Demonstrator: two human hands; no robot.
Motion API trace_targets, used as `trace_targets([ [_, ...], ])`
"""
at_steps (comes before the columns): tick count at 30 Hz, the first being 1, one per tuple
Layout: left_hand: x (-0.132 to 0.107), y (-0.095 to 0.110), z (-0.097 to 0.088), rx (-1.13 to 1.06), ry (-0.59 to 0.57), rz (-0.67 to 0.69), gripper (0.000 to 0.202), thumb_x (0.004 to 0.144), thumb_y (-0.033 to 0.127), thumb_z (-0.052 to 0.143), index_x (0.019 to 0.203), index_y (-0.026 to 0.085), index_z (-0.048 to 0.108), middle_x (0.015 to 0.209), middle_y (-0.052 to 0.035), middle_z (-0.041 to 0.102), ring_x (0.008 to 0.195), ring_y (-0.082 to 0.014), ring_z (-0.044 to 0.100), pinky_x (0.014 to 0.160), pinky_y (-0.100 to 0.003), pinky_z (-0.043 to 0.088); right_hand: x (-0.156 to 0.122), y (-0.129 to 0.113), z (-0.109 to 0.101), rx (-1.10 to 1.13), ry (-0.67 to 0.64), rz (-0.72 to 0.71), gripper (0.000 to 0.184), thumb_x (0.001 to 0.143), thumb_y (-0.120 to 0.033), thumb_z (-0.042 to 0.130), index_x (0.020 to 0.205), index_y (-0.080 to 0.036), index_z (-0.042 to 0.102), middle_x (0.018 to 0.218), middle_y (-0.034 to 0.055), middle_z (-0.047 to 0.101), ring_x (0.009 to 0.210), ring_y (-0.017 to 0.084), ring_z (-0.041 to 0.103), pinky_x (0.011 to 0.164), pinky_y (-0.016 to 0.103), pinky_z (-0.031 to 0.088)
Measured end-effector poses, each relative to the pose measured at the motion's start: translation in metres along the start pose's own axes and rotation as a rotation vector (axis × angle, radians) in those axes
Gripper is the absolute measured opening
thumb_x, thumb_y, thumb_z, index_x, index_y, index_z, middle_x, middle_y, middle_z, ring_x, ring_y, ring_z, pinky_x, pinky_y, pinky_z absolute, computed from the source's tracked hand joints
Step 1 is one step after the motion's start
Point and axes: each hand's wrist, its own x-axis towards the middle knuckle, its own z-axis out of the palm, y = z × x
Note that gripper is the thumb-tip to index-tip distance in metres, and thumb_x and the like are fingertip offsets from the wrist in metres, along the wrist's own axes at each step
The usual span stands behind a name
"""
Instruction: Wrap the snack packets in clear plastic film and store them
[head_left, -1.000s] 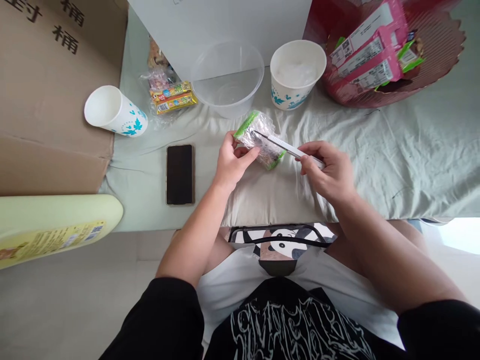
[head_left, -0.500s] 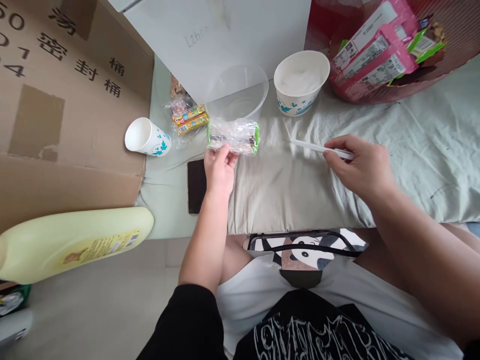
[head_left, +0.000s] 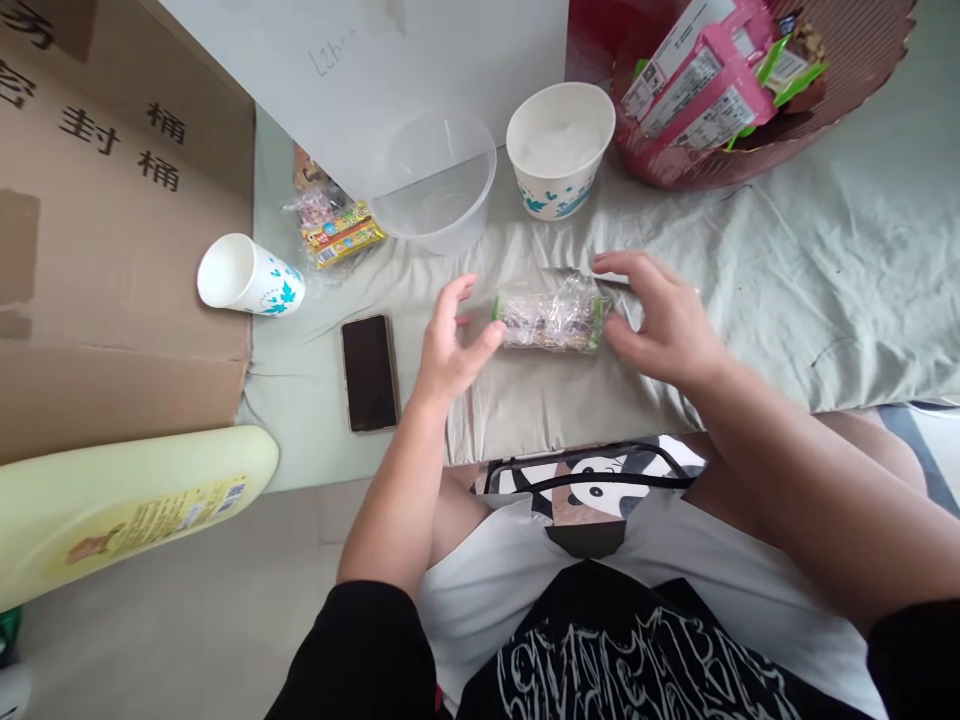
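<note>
A clear plastic-wrapped snack packet (head_left: 551, 318) with green ends lies on the cloth between my hands. My left hand (head_left: 450, 345) is open at its left end, thumb tip close to the wrap and fingers spread. At the right end, my right hand (head_left: 660, 318) is open, with thumb and forefinger apart around the green edge. A slim white-handled tool (head_left: 613, 277) lies under the fingers of my right hand, partly hidden; its kind is unclear. Behind the packet stands a clear plastic bowl (head_left: 454, 235).
A paper tub (head_left: 559, 195) with white contents stands behind, beside a red ribbed basket (head_left: 697, 165) of pink packs. Leftward are a tipped paper cup (head_left: 251, 280), yellow snack packets (head_left: 341, 235), a phone (head_left: 370, 375), a cardboard box (head_left: 202, 260) and a pale yellow bottle (head_left: 150, 500).
The snack packet has come from beside the clear bowl to the cloth in front of me, and my left hand has let go. My right hand has released the white-handled tool and moved to the packet.
</note>
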Motion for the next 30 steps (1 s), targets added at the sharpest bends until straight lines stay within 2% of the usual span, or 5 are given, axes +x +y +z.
trace_targets([
  [5, 0.002, 0.01, 0.022, 0.023, -0.107, 0.169, 0.063, 0.089, 0.045, 0.073, 0.145, 0.025, 0.05, 0.145, -0.0122, 0.063, 0.138, -0.0279, 0.059, 0.118, -0.044, 0.046, -0.002, -0.009, 0.009, 0.083, -0.074, 0.006, 0.06, 0.075, -0.02, 0.056, 0.134, -0.023, 0.058, 0.112, 0.0084, 0.075, 0.108, 0.031, 0.069, 0.099, 0.05, 0.053],
  [12, 0.012, -0.004, -0.003, -0.274, 0.368, -0.236, 0.021, 0.084, 0.028, 0.068, 0.104, 0.024, 0.064, 0.082, 0.0009, 0.066, 0.079, -0.0151, 0.066, 0.081, -0.028, 0.056, 0.007, -0.001, -0.018, -0.031, 0.122, 0.272, 0.024, 0.077, -0.014, 0.052, 0.09, -0.026, 0.068, 0.09, 0.0072, 0.072, 0.094, 0.028, 0.068, 0.089, 0.048, 0.053],
  [18, 0.012, -0.019, -0.023, -0.257, 0.674, -0.284, 0.021, 0.085, 0.035, 0.062, 0.103, 0.026, 0.06, 0.107, -0.004, 0.064, 0.098, -0.019, 0.067, 0.083, -0.03, 0.055, 0.01, 0.006, -0.029, -0.063, 0.256, 0.411, 0.029, 0.089, -0.016, 0.046, 0.108, -0.028, 0.065, 0.111, 0.0143, 0.072, 0.102, 0.032, 0.066, 0.083, 0.048, 0.052],
  [24, 0.009, 0.007, -0.019, -0.026, 0.362, -0.039, 0.041, 0.078, 0.042, 0.079, 0.113, 0.026, 0.064, 0.129, -0.0077, 0.066, 0.134, -0.0291, 0.055, 0.115, -0.043, 0.044, 0.007, -0.013, -0.025, -0.155, 0.145, 0.266, 0.024, 0.093, -0.026, 0.052, 0.114, -0.027, 0.064, 0.112, 0.0158, 0.07, 0.11, 0.035, 0.062, 0.085, 0.049, 0.05],
  [30, 0.007, 0.01, -0.017, 0.116, 0.164, -0.191, 0.016, 0.081, 0.034, 0.074, 0.09, 0.021, 0.071, 0.078, -0.0013, 0.071, 0.077, -0.0191, 0.066, 0.08, -0.031, 0.052, -0.004, -0.025, -0.008, -0.178, 0.004, 0.076, 0.023, 0.096, -0.029, 0.047, 0.103, -0.027, 0.069, 0.099, 0.0105, 0.071, 0.096, 0.03, 0.064, 0.086, 0.047, 0.047],
])
